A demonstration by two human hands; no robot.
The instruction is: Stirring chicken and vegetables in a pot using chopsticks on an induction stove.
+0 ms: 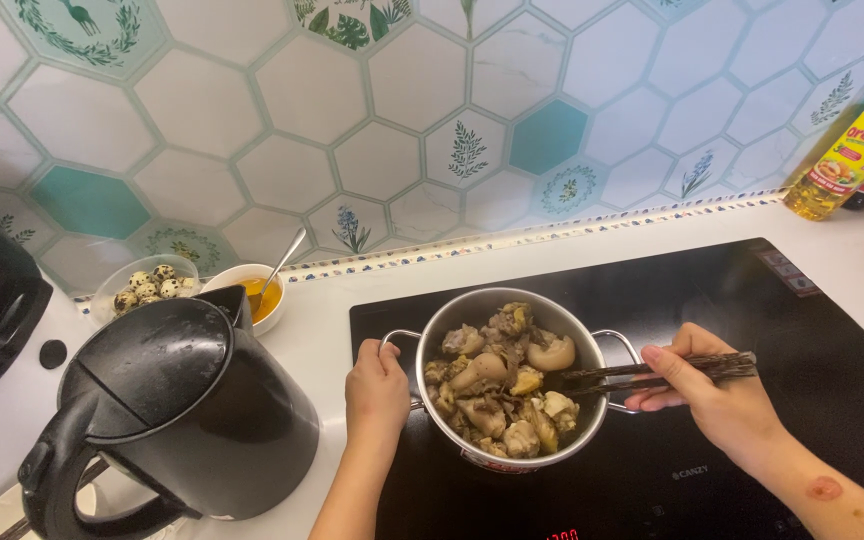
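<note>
Head camera view: a round steel pot of brown meat chunks (508,385) sits on a black induction cooktop (712,300). Left hand (376,390) grips its left handle; right hand (717,395) pinches dark chopsticks (652,372) dipped into the food. Black electric kettle (167,415) stands left, a bowl of quail eggs (147,285) behind it.

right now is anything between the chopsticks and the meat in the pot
Nothing visible. The right hand holds the dark chopsticks over the rim of the metal pot, their tips already in among the meat pieces. The left hand grips the pot's left handle, clear of them. The black kettle stands off to the left.
</note>
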